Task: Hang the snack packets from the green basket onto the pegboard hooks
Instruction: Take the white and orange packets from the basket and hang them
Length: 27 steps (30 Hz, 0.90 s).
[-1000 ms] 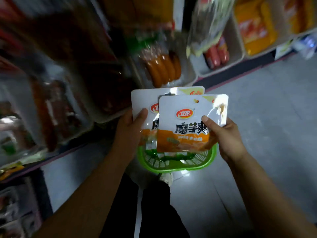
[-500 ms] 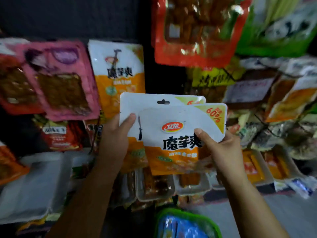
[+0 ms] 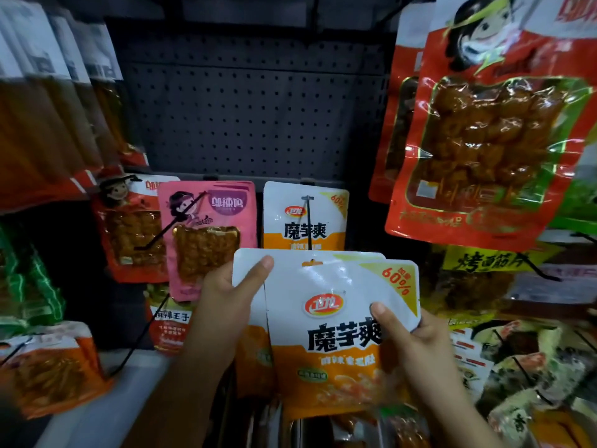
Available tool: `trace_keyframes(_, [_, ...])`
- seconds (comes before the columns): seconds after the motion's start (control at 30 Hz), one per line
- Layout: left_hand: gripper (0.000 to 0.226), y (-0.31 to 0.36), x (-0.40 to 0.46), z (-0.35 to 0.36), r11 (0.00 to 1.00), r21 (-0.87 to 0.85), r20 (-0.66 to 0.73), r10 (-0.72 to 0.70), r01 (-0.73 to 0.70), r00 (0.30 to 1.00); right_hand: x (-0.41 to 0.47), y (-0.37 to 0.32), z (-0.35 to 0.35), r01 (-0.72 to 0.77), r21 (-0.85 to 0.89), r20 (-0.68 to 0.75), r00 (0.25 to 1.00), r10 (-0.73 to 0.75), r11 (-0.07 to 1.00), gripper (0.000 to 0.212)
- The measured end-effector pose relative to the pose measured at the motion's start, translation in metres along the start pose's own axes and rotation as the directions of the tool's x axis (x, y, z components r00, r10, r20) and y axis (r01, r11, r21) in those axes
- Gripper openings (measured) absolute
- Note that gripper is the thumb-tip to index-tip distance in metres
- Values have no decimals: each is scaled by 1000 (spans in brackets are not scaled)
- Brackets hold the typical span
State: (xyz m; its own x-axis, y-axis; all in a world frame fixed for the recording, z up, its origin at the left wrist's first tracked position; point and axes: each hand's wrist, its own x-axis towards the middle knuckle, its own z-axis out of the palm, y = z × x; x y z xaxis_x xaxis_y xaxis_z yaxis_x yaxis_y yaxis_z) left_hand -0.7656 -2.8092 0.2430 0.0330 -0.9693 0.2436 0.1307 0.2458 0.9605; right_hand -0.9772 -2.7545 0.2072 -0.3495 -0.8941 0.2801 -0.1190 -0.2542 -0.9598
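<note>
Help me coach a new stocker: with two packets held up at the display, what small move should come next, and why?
Probably lift the packets slightly and guide their hang hole onto the hook that already carries a matching packet. The left hand and right hand grip them just below that hook, hole nearly in line with it.

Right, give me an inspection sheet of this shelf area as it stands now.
Surface: dark pegboard, upper part bare.
Job's things: two white-and-orange packets held overlapped below a matching hung packet on a black hook.
Clutter: pink packet, big red packet, more snacks on both sides.
Hands: left hand grips the rear packet; right hand pinches the front one.
Cables: nothing seen.
Surroundings: green basket not in view.
</note>
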Motion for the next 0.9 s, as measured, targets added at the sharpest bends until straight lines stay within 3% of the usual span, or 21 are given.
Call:
trace_keyframes(0.27, [26, -12, 6, 4, 997, 36, -102, 77, -74, 992, 3, 10, 5, 31, -8, 10, 999, -31, 999, 14])
trace_keyframes(0.47, [20, -11, 14, 8, 988, 40, -93, 150, -147, 984, 9, 11, 3, 86, 2, -30, 996, -86, 996, 19])
trace_keyframes(0.67, [21, -27, 27, 7, 1000, 18, -58, 19, -18, 998, 21, 23, 6, 13, -50, -22, 1000, -14, 999, 25])
trace_keyframes(0.8, [21, -33, 43, 6, 997, 45, -39, 67, -66, 997, 36, 29, 11, 0, -75, -43, 999, -3, 997, 12])
trace_keyframes(0.9, [15, -35, 60, 4, 990, 84, -3, 118, -117, 993, 52, 35, 17, -10, -135, -72, 997, 0, 991, 15])
